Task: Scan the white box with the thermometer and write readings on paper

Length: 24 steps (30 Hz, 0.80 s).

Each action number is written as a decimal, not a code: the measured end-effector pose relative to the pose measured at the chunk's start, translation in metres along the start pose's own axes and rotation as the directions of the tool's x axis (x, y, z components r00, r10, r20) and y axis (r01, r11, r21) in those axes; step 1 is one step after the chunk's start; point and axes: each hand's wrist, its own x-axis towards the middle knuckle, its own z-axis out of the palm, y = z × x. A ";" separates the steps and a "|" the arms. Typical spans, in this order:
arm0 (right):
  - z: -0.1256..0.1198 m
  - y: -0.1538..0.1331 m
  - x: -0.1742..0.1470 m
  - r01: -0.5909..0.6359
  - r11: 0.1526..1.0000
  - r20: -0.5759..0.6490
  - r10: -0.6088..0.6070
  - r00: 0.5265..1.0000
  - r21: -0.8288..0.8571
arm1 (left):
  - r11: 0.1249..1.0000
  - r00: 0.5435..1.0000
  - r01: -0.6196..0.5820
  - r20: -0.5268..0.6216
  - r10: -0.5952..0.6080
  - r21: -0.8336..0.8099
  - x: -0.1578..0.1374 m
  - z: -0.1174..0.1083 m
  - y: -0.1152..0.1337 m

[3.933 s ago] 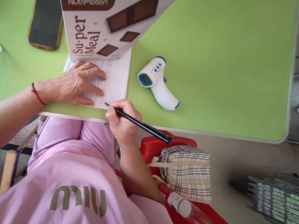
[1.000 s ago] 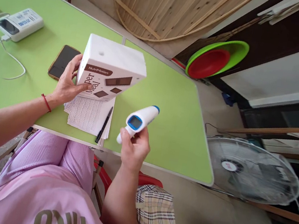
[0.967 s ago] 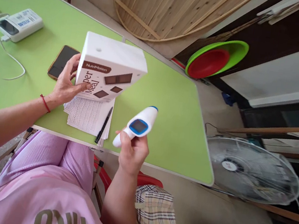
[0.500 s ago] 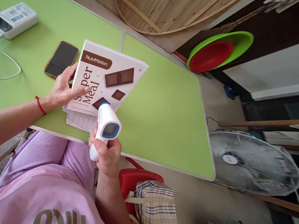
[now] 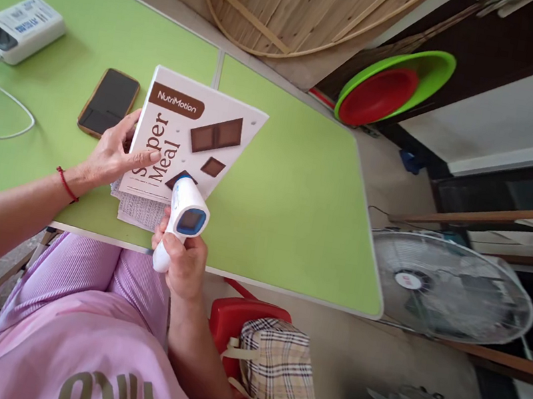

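Observation:
My left hand grips the left side of a white NutriMotion "Super Meal" box printed with chocolate pieces. The thumb lies across the front; the other fingers are mostly hidden behind it. The box is held up, tilted, over the green table. In my right hand is a white and blue infrared thermometer, its fingers wrapped round the handle. Its small screen faces me, and its blue tip overlaps the lower part of the box in view; whether they touch I cannot tell. Printed paper lies under the box.
A phone lies left of the box. Farther left sits a white power bank with a cable. Beyond the table's right end stands a fan. Below it, a red stool carries a plaid bag.
My right hand has moved the thermometer slightly left and up, along the lower front of the box. The box stays in my left hand, shifted a little in view.

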 end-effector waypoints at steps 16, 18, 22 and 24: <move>0.000 -0.007 0.001 -0.028 1.000 0.011 0.028 1.000 0.002 | 1.000 1.000 -0.019 0.017 0.019 0.017 0.001 0.000 0.005; 0.000 -0.008 0.001 -0.034 0.999 0.011 0.034 0.999 -0.002 | 0.999 1.000 -0.023 0.010 0.023 0.026 0.001 0.000 0.004; 0.001 -0.008 0.002 -0.034 0.999 -0.001 0.034 0.999 -0.002 | 0.999 1.000 -0.022 0.010 0.022 0.025 0.002 -0.002 0.001; 0.001 -0.008 0.002 -0.034 0.999 -0.003 0.034 0.999 -0.005 | 1.000 1.000 -0.022 0.015 0.022 0.008 0.002 -0.002 0.000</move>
